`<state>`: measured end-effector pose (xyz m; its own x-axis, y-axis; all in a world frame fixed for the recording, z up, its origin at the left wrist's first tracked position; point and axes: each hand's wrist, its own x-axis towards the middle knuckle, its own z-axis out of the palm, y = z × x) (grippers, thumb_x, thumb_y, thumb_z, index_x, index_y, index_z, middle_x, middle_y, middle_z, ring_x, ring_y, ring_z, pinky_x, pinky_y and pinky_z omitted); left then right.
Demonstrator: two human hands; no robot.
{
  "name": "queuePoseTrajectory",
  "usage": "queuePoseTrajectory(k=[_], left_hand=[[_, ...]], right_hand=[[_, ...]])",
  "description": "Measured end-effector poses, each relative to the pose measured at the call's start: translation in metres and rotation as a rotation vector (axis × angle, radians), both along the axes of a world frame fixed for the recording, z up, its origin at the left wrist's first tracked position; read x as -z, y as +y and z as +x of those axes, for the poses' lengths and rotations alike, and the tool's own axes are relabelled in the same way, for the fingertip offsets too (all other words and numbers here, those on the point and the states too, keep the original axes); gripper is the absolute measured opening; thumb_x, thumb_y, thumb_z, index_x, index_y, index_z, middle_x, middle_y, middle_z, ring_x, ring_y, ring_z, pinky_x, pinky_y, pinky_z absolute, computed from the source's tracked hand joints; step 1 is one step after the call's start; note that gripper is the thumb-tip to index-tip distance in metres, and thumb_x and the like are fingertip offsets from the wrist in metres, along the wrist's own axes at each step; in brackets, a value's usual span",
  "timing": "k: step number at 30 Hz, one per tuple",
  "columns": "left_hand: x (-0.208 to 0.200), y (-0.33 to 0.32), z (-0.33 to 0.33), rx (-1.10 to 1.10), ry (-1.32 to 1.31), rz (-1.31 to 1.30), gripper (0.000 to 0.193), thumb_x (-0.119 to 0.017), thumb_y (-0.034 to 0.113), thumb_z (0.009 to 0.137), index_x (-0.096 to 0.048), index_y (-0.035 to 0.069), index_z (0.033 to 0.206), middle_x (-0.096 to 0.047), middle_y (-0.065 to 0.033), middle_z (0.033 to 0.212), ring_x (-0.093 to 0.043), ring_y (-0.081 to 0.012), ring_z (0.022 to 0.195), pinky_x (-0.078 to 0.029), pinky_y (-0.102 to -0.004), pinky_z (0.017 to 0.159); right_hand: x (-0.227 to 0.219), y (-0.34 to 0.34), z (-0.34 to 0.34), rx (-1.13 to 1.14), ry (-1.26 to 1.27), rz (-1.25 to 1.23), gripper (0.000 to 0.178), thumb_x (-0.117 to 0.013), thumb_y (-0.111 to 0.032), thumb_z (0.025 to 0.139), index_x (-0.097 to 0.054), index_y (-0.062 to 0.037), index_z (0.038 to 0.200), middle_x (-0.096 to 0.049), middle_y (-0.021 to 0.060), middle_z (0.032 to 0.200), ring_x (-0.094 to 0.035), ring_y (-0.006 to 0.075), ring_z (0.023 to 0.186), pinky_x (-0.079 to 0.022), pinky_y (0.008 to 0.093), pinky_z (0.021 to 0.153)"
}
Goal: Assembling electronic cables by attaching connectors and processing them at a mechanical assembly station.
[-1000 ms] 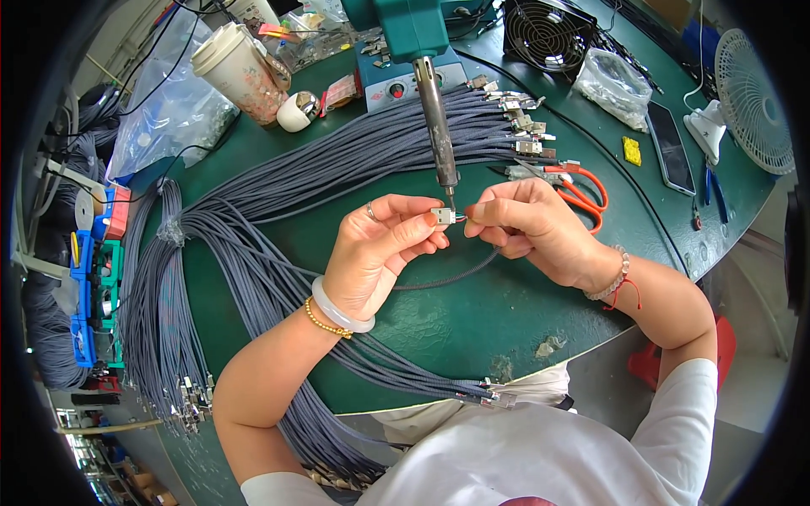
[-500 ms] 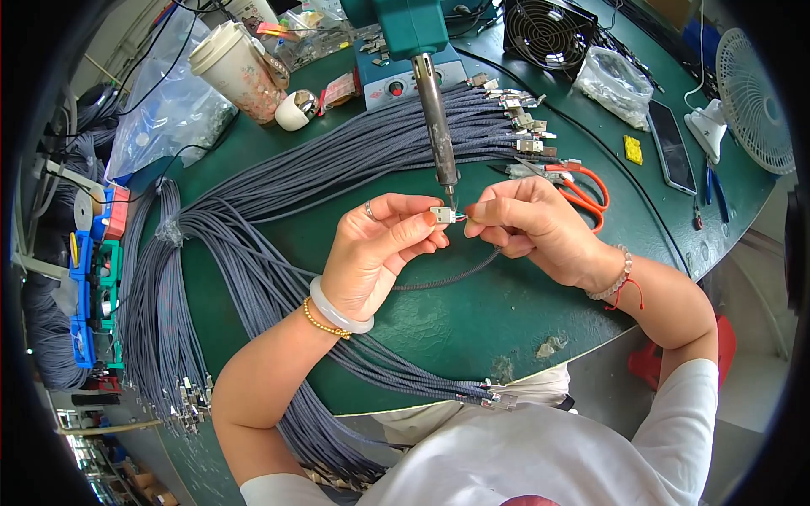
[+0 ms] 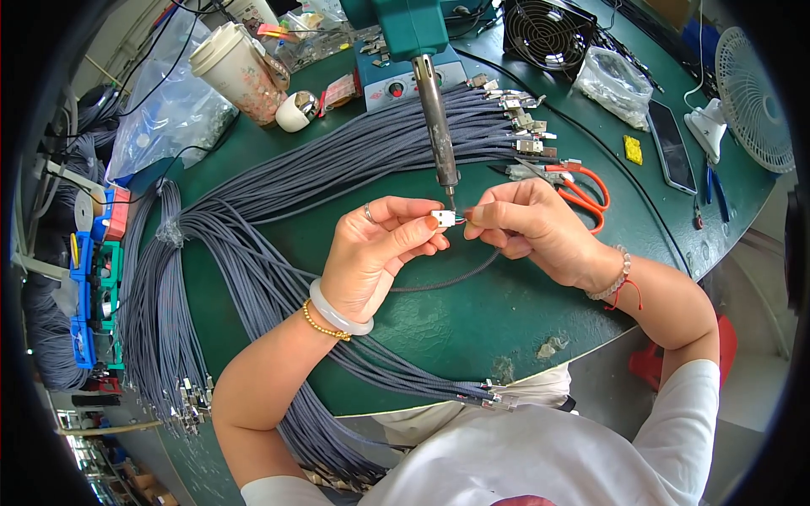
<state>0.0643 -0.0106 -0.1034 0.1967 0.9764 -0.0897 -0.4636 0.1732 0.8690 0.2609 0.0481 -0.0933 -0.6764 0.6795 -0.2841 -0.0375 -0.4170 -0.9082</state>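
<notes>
My left hand (image 3: 380, 244) pinches a metal USB plug (image 3: 443, 218) between thumb and fingers. My right hand (image 3: 527, 223) is closed on the end of a dark braided cable (image 3: 460, 277), whose thin coloured wires meet the back of the plug. Right above this joint hangs the tip of a soldering iron (image 3: 439, 126), pointing down from a teal holder (image 3: 411, 27). Whether the tip touches the wires is too small to tell. The cable loops below my hands, and its end inside my right fingers is hidden.
Bundles of grey braided cables (image 3: 337, 152) with metal plugs cover the left and back of the green table (image 3: 439, 329). Orange-handled scissors (image 3: 591, 198) lie right of my right hand. Farther off are a phone (image 3: 672, 143), a white fan (image 3: 755, 101), a black fan (image 3: 550, 35) and a cup (image 3: 239, 72).
The plug has turned slightly in my left fingers and shifted a little lower under the iron's tip. Both hands otherwise keep nearly the same place.
</notes>
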Motion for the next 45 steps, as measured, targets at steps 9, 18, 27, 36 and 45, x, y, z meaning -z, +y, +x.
queuePoseTrajectory(k=[9,18,27,36,45], left_hand=[[-0.006,-0.009,0.008,-0.006,0.022,-0.004,0.019,-0.057,0.005,0.081,-0.056,-0.002,0.099,-0.06,-0.0095,0.089,-0.058,-0.0139,0.076,-0.048,-0.0239,0.072],[-0.02,-0.032,0.024,-0.035,0.076,-0.042,0.023,-0.06,0.006,0.08,-0.057,-0.005,0.1,-0.062,-0.0098,0.089,-0.06,-0.0143,0.079,-0.048,-0.0237,0.073],[-0.036,-0.115,0.057,0.097,1.034,0.421,0.01,-0.065,0.002,0.073,-0.065,0.001,0.083,-0.061,-0.0069,0.076,-0.059,-0.013,0.066,-0.047,-0.0228,0.059],[-0.064,-0.23,0.033,0.204,1.635,0.849,0.045,-0.071,0.019,0.064,-0.051,0.002,0.101,-0.049,-0.0106,0.091,-0.048,-0.0267,0.086,-0.039,-0.0335,0.077],[-0.069,-0.286,-0.012,0.519,1.441,0.703,0.035,-0.071,0.025,0.063,-0.057,0.007,0.089,-0.058,-0.0038,0.094,-0.053,-0.0207,0.093,-0.035,-0.0379,0.086]], right_hand=[[-0.009,-0.011,0.008,-0.01,-0.027,0.028,0.018,-0.057,-0.015,0.081,-0.06,0.0024,0.076,-0.05,0.001,0.058,-0.033,0.0026,0.044,-0.021,0.0172,0.039],[-0.012,-0.032,0.023,-0.06,-0.077,0.136,0.02,-0.057,-0.017,0.084,-0.061,0.0015,0.079,-0.059,0.0039,0.066,-0.043,0.004,0.048,-0.03,0.0179,0.042],[-0.038,-0.032,0.096,0.101,-0.459,1.319,0.014,-0.063,-0.012,0.076,-0.059,0.0003,0.082,-0.059,0.0103,0.077,-0.056,0.0207,0.062,-0.045,0.0267,0.057],[-0.042,-0.066,0.119,0.035,-0.674,1.363,0.019,-0.064,-0.008,0.069,-0.055,0.0004,0.084,-0.055,0.0089,0.07,-0.05,0.0186,0.057,-0.04,0.0295,0.053],[-0.051,-0.084,0.151,0.212,-0.569,0.984,0.015,-0.058,-0.007,0.076,-0.058,0.0014,0.087,-0.057,0.0006,0.068,-0.052,0.0048,0.061,-0.04,0.0192,0.053]])
